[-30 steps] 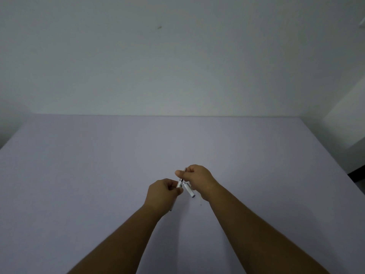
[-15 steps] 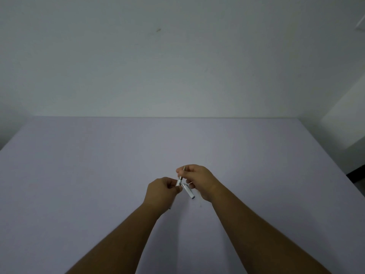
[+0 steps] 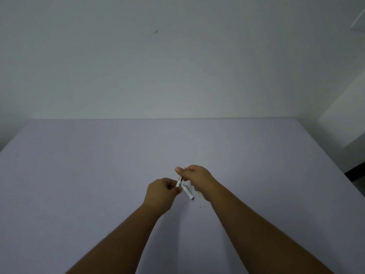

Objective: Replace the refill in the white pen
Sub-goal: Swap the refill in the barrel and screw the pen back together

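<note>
Above the middle of the pale table (image 3: 79,175), both my hands meet on the white pen. My left hand (image 3: 161,194) pinches a short white pen section (image 3: 179,182) that points up and away. My right hand (image 3: 197,179) grips the upper end of that section with thumb and fingers; a thin dark tip sticks out above the thumb. A second white pen piece (image 3: 188,192), with a dark end, slants down to the right below my right hand. Whether it lies on the table or hangs from my fingers I cannot tell.
A faint yellowish mark (image 3: 199,193) shows on the table just right of the slanted piece. The table's right edge (image 3: 324,151) drops off to a dark floor. A plain wall (image 3: 177,56) rises behind the far edge.
My right hand has lifted slightly and drawn away from my left, so more of the white section shows between them. The slanted piece has stayed in place.
</note>
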### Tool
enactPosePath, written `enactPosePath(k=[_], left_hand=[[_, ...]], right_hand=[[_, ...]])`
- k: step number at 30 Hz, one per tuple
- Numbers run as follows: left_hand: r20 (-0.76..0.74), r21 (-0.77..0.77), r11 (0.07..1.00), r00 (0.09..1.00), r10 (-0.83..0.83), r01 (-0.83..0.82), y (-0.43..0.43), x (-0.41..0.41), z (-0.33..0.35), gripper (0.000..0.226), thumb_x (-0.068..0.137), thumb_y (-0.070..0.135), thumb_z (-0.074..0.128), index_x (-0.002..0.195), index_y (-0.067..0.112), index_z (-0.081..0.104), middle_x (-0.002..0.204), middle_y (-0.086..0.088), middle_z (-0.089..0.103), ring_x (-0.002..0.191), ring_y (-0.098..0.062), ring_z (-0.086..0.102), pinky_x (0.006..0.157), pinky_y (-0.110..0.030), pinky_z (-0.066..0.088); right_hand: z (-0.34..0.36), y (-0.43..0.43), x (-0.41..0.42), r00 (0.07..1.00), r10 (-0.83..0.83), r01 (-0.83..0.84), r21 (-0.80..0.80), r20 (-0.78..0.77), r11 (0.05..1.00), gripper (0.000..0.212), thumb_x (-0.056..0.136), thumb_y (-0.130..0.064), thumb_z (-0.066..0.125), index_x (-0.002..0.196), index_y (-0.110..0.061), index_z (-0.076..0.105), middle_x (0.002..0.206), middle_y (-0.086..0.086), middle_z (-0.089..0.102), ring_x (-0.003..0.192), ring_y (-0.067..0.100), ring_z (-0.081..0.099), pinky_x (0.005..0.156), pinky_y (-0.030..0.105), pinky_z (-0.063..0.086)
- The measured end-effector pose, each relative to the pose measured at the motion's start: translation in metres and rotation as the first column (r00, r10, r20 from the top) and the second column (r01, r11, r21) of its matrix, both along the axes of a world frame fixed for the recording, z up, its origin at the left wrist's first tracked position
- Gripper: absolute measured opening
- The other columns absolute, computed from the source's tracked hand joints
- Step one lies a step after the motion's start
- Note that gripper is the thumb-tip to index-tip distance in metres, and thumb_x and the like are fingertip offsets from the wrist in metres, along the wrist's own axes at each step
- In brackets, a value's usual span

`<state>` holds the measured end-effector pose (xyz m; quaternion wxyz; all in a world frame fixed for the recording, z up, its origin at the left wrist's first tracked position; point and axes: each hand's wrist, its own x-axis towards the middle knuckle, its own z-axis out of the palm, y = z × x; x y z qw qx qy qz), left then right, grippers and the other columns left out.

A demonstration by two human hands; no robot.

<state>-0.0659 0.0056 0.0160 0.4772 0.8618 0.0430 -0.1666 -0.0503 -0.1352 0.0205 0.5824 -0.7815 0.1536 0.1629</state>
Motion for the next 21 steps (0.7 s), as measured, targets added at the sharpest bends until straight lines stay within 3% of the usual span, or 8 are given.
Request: enactPosePath(k=[3, 8, 12, 16, 21], left_hand=[[-0.001, 0.015, 1.000, 1.000, 0.002, -0.002, -0.0002, 0.0017, 0.0007, 0.007, 0.083, 0.025, 0.066, 0.087, 0.020, 0.070, 0.067, 0.012, 0.061, 0.054, -0.003, 0.054, 0.035, -0.005, 0.038], [0.005, -0.007, 1.000, 1.000, -0.005, 0.005, -0.0019, 0.0000, 0.0008, 0.010, 0.082, 0.023, 0.067, 0.075, 0.028, 0.063, 0.065, 0.013, 0.060, 0.052, -0.004, 0.053, 0.031, 0.000, 0.036], [0.003, -0.011, 1.000, 1.000, 0.007, -0.007, -0.0009, 0.0008, 0.0002, 0.008, 0.082, 0.023, 0.068, 0.076, 0.026, 0.064, 0.064, 0.012, 0.060, 0.052, -0.005, 0.053, 0.031, -0.001, 0.036], [-0.004, -0.022, 1.000, 1.000, 0.000, 0.000, -0.0015, -0.0002, -0.0015, 0.002, 0.082, 0.023, 0.067, 0.080, 0.022, 0.068, 0.067, 0.011, 0.061, 0.055, -0.005, 0.055, 0.033, 0.000, 0.037], [-0.008, -0.027, 1.000, 1.000, 0.011, -0.011, -0.0031, 0.0023, -0.0012, 0.004, 0.083, 0.022, 0.067, 0.083, 0.019, 0.069, 0.069, 0.009, 0.062, 0.055, -0.007, 0.055, 0.034, 0.000, 0.038]], right_hand=[[0.0020, -0.0035, -0.0001, 1.000, 0.018, -0.019, 0.114, 0.008, 0.993, 0.010, 0.083, -0.033, 0.064, 0.079, -0.025, 0.066, 0.085, -0.005, 0.065, 0.071, 0.011, 0.051, 0.059, 0.023, 0.041], [0.0018, -0.0018, -0.0004, 1.000, 0.001, -0.001, -0.019, -0.008, 1.000, 0.029, 0.077, -0.046, 0.067, 0.068, -0.021, 0.057, 0.076, -0.006, 0.061, 0.067, 0.010, 0.051, 0.059, 0.023, 0.039], [0.0014, -0.0038, -0.0018, 0.999, 0.041, -0.042, 0.086, 0.007, 0.995, 0.009, 0.082, -0.033, 0.066, 0.076, -0.026, 0.065, 0.079, -0.008, 0.064, 0.070, 0.009, 0.052, 0.062, 0.023, 0.041], [0.0002, 0.0001, 0.0011, 1.000, 0.014, -0.015, -0.076, -0.013, 0.997, 0.030, 0.076, -0.049, 0.067, 0.067, -0.022, 0.057, 0.074, -0.005, 0.061, 0.070, 0.009, 0.054, 0.061, 0.024, 0.040], [-0.0011, -0.0040, 0.0022, 1.000, 0.001, 0.000, 0.135, -0.010, 0.991, 0.010, 0.082, -0.030, 0.067, 0.077, -0.022, 0.067, 0.077, -0.005, 0.063, 0.064, 0.010, 0.049, 0.059, 0.023, 0.039]])
